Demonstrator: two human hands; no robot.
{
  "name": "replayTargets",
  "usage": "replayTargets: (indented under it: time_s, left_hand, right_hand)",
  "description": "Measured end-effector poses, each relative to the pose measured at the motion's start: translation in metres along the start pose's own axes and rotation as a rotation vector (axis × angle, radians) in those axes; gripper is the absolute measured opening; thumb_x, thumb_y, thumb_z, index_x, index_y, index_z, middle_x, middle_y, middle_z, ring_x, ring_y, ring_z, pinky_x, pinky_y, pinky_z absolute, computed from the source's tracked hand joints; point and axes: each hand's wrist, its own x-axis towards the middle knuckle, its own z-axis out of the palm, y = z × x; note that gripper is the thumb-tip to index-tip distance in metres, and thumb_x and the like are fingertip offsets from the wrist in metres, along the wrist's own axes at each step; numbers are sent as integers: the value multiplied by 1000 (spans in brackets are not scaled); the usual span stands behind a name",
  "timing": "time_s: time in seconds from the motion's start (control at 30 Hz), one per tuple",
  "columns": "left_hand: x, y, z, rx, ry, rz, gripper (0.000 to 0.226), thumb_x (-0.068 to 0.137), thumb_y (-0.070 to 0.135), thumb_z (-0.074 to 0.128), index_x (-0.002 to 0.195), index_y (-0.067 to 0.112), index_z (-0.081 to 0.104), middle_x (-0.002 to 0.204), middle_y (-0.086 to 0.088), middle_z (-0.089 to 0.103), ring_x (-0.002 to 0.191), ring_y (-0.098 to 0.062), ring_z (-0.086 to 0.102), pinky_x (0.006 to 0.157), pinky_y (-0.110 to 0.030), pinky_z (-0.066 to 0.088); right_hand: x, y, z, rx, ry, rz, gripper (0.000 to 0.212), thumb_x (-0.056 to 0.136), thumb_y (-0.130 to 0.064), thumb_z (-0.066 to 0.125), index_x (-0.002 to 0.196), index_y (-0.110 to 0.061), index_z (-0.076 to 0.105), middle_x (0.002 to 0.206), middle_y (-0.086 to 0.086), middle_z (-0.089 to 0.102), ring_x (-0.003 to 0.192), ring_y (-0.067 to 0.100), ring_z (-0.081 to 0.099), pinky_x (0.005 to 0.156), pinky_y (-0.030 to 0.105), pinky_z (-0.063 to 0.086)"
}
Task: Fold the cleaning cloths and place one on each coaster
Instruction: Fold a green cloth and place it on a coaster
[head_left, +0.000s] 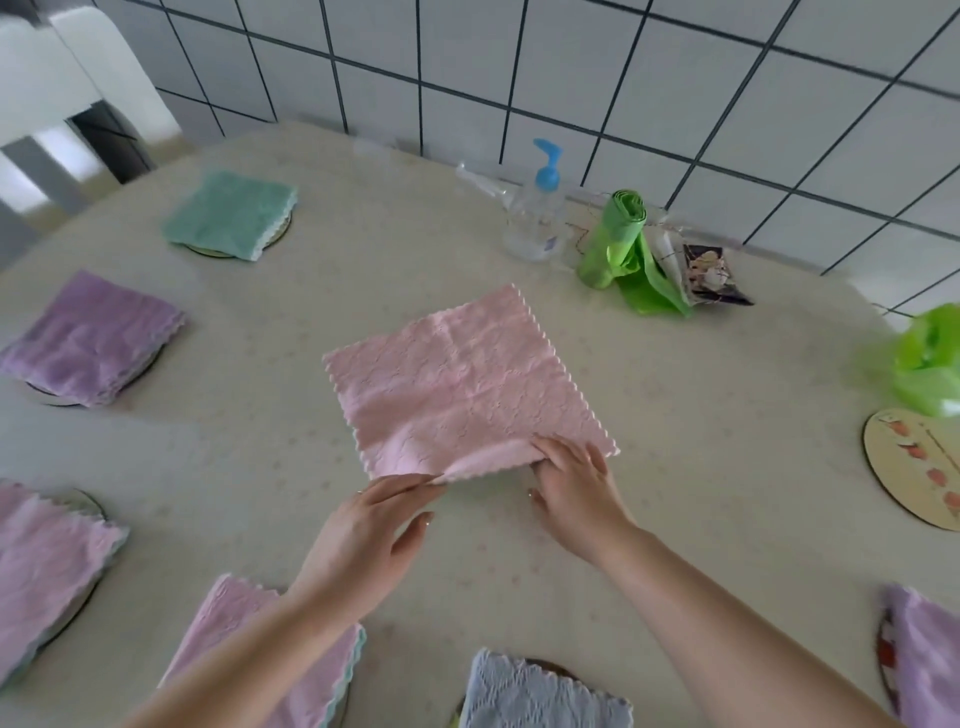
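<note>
Working on a pink cloth (457, 384) lying spread flat mid-table, near edge getting lifted. Left hand (369, 535) pinching the near-left corner between thumb and fingertips, right hand (571, 483) gripping the near edge just beside it, fingers curled onto the fabric. Already sitting folded on coasters around the table (675, 493): green cloth (234, 213) far left, purple cloth (88, 338) below that, two more pink ones at left and lower left, a blue-grey cloth (540, 696) at the bottom edge, another purple at lower right. Lying bare at the right: one printed coaster (914, 467). Standing by the tiled wall: pump bottle (535, 213) and green bag roll (618, 239).
</note>
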Motion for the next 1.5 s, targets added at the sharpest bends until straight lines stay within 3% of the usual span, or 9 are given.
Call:
replayTargets:
  time_s: [0.13,0.27,0.43,0.6,0.73,0.83,1.03,1.27,1.5]
  left_hand:
    - [-2,-10,-18,-7,66,-59,25,79,15,58,97,23,73,99,21,60,95,0,55,85,-7,37]
    - [3,-12,-39,-90,63,-161,29,81,-2,64,89,25,72,89,33,60,87,16,54,76,5,34]
    - [27,0,-62,-275,173,-302,41,82,2,63,77,41,58,82,42,58,65,13,54,57,-3,38]
    - [79,14,-81,-699,224,-438,36,84,-2,60,91,33,56,82,-3,60,62,-15,56,50,-21,52]
    - [123,28,-99,-843,198,-435,24,86,-3,58,89,21,61,84,-8,60,52,-5,63,60,-18,55]
    - [150,58,-128,-912,227,-325,20,88,-3,56,85,17,60,86,-7,59,66,-10,64,66,-14,56]
    - [138,91,-154,-965,221,-184,15,90,2,55,87,15,62,84,-3,59,77,-7,62,81,-22,55]
    - [39,46,-77,-820,-24,-362,20,89,-5,51,82,12,58,69,16,70,67,-4,54,71,-19,50]
    - [-34,10,-1,-461,-213,-478,24,88,6,60,77,28,56,72,-2,58,65,-13,48,61,-24,36]
  right_hand:
    - [-16,22,-13,-23,91,75,41,90,-18,49,131,-17,51,138,-3,44,134,19,34,116,47,5]
    - [-36,36,-28,6,327,36,36,71,-1,68,100,-23,71,95,-3,65,86,15,65,105,52,31]
    - [-55,44,-72,242,547,-25,18,77,-3,60,86,-16,68,87,-4,62,82,14,57,82,32,45]
    - [-56,37,-127,563,640,245,31,85,-12,63,111,-27,55,94,-5,61,85,12,59,74,27,45]
    - [-45,35,-174,670,758,332,27,87,-15,61,113,-19,65,94,-3,64,86,14,59,75,23,41]
    - [-45,35,-202,733,909,350,19,86,-13,60,103,-17,68,92,-2,66,83,13,60,78,27,46]
    - [-76,32,-198,892,1070,239,17,90,-8,54,97,-20,62,74,-14,59,57,-9,51,54,7,36]
    - [-132,27,-57,956,754,390,42,90,2,50,82,-39,57,86,-29,67,76,-7,58,67,4,39]
    - [-169,19,32,840,487,660,14,93,-12,47,95,-25,52,78,-5,62,77,27,59,66,35,41]
